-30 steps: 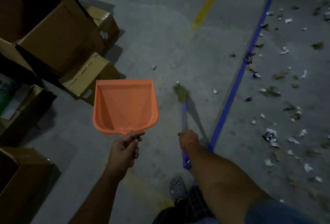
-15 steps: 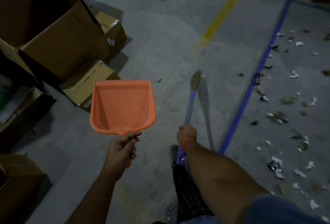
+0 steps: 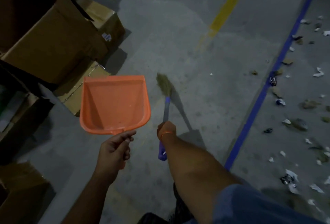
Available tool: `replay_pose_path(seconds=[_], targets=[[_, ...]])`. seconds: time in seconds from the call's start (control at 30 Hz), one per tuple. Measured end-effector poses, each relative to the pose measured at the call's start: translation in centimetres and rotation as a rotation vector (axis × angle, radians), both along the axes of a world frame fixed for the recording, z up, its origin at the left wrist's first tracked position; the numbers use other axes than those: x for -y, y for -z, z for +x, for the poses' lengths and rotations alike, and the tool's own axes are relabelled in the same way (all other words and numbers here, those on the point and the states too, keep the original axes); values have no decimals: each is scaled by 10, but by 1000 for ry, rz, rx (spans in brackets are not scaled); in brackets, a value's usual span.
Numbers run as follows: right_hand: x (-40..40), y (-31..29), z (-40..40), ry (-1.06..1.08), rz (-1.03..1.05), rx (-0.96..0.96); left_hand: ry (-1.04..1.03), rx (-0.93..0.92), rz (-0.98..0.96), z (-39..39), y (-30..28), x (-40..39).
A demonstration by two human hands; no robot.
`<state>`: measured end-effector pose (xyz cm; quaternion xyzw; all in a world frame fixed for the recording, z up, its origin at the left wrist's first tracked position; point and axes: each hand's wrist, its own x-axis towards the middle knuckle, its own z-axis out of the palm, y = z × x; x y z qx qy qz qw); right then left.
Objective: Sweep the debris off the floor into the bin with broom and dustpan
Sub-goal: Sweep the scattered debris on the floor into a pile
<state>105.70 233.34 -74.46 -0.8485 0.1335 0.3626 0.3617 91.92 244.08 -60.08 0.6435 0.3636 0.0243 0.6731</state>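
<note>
holding both tools off to the near side of the mess, the person has the left hand [image 3: 114, 147] with its fingers curled round the short handle of the flat orange plastic dustpan [image 3: 114, 104], carried clear of the floor with its open mouth pointing toward twelve o'clock, and the right hand [image 3: 166, 130] with fingers wrapped round the purple-handled straw broom [image 3: 165, 102], whose long axis runs from the hand up toward twelve o'clock, bristles low near the grey concrete floor [image 3: 205, 80]. the scattered paper scraps and dry leaf debris [image 3: 294, 123] lies well apart from both tools, at about three o'clock from the right hand, beyond the blue painted floor line [image 3: 259, 102]. the broom hand is the nearer one, so the coming move likely turns on swinging the bristles rightward across that line. brown cardboard boxes [image 3: 53, 45] stand at ten o'clock; no bin is in view.
</note>
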Motion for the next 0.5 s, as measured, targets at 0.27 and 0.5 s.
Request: replay_pose_path(seconds=[0.27,0.5], targets=[[106,-6,71,18,-227,6,163,11,-24,70,0,3],[182,-29,102,295,-382,93,343,42,-48,134,-10,33]])
